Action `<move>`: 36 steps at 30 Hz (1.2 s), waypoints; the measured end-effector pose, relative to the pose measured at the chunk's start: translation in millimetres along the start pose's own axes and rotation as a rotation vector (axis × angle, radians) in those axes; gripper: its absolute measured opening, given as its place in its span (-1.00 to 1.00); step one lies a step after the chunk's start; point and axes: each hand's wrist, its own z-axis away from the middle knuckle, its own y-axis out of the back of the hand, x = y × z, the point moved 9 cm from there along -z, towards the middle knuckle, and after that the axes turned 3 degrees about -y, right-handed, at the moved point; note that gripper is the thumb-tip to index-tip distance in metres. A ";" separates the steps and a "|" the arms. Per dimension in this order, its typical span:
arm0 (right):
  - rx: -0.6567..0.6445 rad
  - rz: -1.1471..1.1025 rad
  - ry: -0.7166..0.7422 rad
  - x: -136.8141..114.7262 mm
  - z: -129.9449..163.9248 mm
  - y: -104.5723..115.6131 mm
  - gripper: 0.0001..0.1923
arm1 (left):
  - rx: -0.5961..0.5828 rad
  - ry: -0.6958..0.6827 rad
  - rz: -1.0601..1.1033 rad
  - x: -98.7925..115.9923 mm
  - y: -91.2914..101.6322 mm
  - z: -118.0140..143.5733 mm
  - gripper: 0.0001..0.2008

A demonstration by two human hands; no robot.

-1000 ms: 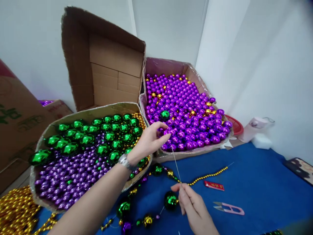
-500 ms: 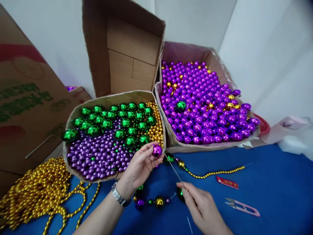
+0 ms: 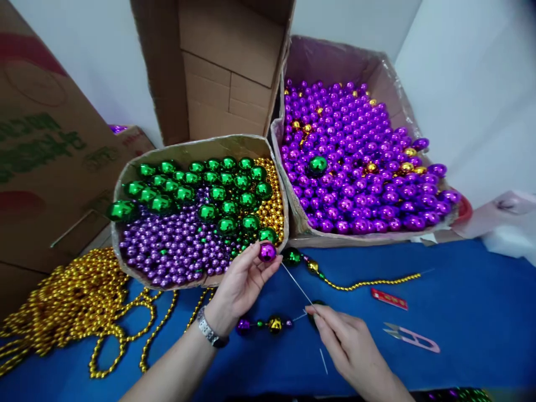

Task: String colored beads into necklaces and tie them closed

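Currently left hand [image 3: 240,282], lower centre of frame, pinches a shiny purple round bead [image 3: 267,252] between thumb and fingertips, other fingers loosely curled; silver wristwatch [image 3: 208,330] on that wrist. Right hand [image 3: 352,349], lower right of centre, is closed in a pinch on a thin metal needle [image 3: 296,283]; needle runs up-left, its tip just beside the held bead. Below the hands, a partly strung strand of purple, green and gold beads [image 3: 268,324] lies on the blue table cloth [image 3: 460,312]. Centre-left: cardboard tray [image 3: 184,151] with green balls, small purple beads and gold beads. Upper right: cardboard box [image 3: 335,61] full of purple beads, a few gold ones and one green ball [image 3: 317,164]. Lower left: heap of gold bead chain [image 3: 62,307]. Another gold bead string [image 3: 368,283] lies right of centre, near a small red packet [image 3: 389,299] and pink thread snips [image 3: 412,337].
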 end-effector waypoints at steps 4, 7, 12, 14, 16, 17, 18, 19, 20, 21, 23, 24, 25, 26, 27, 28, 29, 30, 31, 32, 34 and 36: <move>-0.025 0.035 0.016 1.4 -0.7 -8.5 -0.73 | 0.036 0.003 0.035 -2.2 3.1 1.3 -0.89; -0.032 0.057 0.014 2.5 -1.5 -9.1 -0.73 | 0.049 0.000 0.035 -0.8 2.0 2.7 -0.89; -0.050 0.080 -0.012 6.4 -0.7 -9.7 -0.73 | 0.046 -0.017 -0.009 2.1 0.9 5.2 -0.87; -0.057 0.073 -0.026 7.6 -0.2 -10.1 -0.74 | 0.027 -0.016 -0.038 2.4 0.6 5.6 -0.84; -0.071 0.058 -0.038 8.3 0.0 -11.3 -0.75 | 0.009 -0.020 -0.055 3.0 0.4 6.1 -0.82; -0.077 0.054 -0.041 8.3 0.0 -12.0 -0.75 | 0.003 -0.025 -0.059 3.4 0.4 6.5 -0.82; -0.083 0.053 -0.041 8.3 -0.1 -12.8 -0.75 | -0.004 -0.028 -0.066 3.5 0.0 7.1 -0.81; -0.083 0.057 -0.039 8.3 -0.3 -13.4 -0.75 | -0.014 -0.028 -0.081 2.8 -0.7 8.0 -0.81; -0.077 0.068 -0.034 8.3 -0.5 -13.6 -0.75 | -0.028 -0.029 -0.106 1.7 -2.0 9.2 -0.81; -0.066 0.084 -0.024 8.0 -0.8 -13.5 -0.75 | -0.048 -0.032 -0.139 0.3 -3.8 10.7 -0.81; -0.040 0.124 0.001 7.6 -1.3 -13.2 -0.74 | -0.097 -0.051 -0.222 -2.2 -8.3 14.1 -0.80; -0.030 0.140 0.013 7.3 -1.4 -13.2 -0.74 | -0.119 -0.067 -0.259 -2.9 -10.1 15.8 -0.79; -0.022 0.149 0.025 7.0 -1.5 -13.2 -0.73 | -0.134 -0.080 -0.284 -3.4 -11.2 17.2 -0.79; -0.018 0.151 0.033 6.6 -1.6 -13.1 -0.73 | -0.142 -0.082 -0.296 -4.2 -11.4 18.1 -0.78; -0.014 0.145 0.039 6.1 -1.7 -12.9 -0.73 | -0.146 -0.074 -0.296 -5.4 -10.8 18.7 -0.78; -0.011 0.137 0.045 5.5 -1.9 -12.7 -0.73 | -0.146 -0.062 -0.288 -6.8 -9.8 19.1 -0.79; -0.009 0.131 0.052 4.5 -2.1 -12.7 -0.73 | -0.146 -0.047 -0.280 -8.4 -8.8 19.4 -0.79; -0.006 0.132 0.057 3.7 -2.4 -12.7 -0.73 | -0.146 -0.038 -0.277 -9.9 -8.1 19.8 -0.80; 0.000 0.139 0.061 2.9 -2.8 -12.8 -0.73 | -0.148 -0.035 -0.281 -11.3 -7.8 20.6 -0.80; 0.008 0.149 0.068 2.0 -3.3 -13.1 -0.73 | -0.151 -0.037 -0.291 -13.0 -7.8 21.8 -0.80; 0.022 0.171 0.075 1.3 -3.9 -14.3 -0.73 | -0.159 -0.025 -0.328 -19.1 -8.2 25.5 -0.79; 0.022 0.179 0.078 2.2 -3.8 -16.3 -0.74 | -0.192 0.021 -0.383 -27.5 -9.7 30.2 -0.76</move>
